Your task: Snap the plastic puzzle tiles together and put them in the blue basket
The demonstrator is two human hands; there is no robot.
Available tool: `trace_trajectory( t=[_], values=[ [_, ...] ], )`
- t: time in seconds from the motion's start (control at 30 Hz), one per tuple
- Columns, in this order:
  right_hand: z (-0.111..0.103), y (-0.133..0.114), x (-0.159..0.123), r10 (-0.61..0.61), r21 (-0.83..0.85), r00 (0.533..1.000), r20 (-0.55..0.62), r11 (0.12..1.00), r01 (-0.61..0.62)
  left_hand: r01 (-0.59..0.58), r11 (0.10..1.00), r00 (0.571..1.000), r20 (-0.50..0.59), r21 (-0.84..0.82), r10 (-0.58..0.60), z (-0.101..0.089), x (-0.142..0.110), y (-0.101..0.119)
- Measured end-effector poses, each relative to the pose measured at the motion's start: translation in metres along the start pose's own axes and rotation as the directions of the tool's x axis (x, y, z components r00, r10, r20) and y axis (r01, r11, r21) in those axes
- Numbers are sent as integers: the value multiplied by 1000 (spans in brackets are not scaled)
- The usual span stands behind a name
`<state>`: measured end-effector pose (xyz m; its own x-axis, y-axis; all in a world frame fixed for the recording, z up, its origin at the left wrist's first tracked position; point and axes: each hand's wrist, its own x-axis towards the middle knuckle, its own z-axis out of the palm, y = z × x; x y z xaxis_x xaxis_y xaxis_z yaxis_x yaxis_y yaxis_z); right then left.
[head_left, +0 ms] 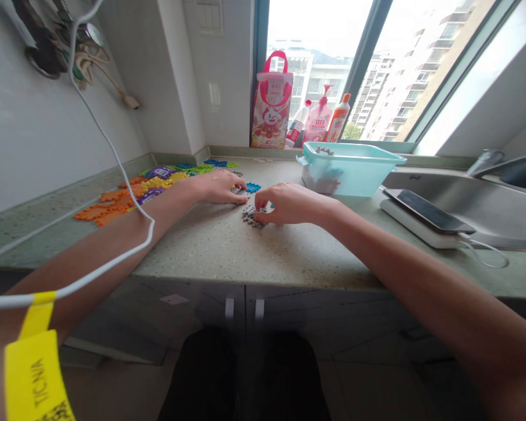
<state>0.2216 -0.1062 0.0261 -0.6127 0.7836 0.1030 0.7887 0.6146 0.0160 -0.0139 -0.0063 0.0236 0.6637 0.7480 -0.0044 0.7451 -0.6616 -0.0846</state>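
Both my hands rest on a speckled countertop (228,245) among interlocking plastic building pieces. My left hand (217,187) lies palm down, its fingertips pinched on a small grey piece (237,190) beside a blue piece (252,187). My right hand (289,203) is curled, with its fingers closed on a grey cluster of joined pieces (251,215) that sits on the counter. Sorted piles of orange pieces (109,206), yellow pieces (162,182), purple pieces (160,171), green pieces (201,168) and blue pieces (214,162) lie to the left.
A light-blue plastic tub (350,169) stands behind my right hand. A phone (425,211) lies on a white power bank at the right, near a steel sink (477,204). A gift bag (270,105) and bottles (319,121) stand on the windowsill. A white cable (114,257) crosses my left arm.
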Motion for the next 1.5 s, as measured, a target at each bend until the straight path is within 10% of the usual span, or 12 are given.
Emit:
trace_trajectory(
  t=[1.5],
  values=[
    [2,6,-1,-81,61,996,-24,995,82,-23,999,998,56,26,21,-1,-1,5]
  ],
)
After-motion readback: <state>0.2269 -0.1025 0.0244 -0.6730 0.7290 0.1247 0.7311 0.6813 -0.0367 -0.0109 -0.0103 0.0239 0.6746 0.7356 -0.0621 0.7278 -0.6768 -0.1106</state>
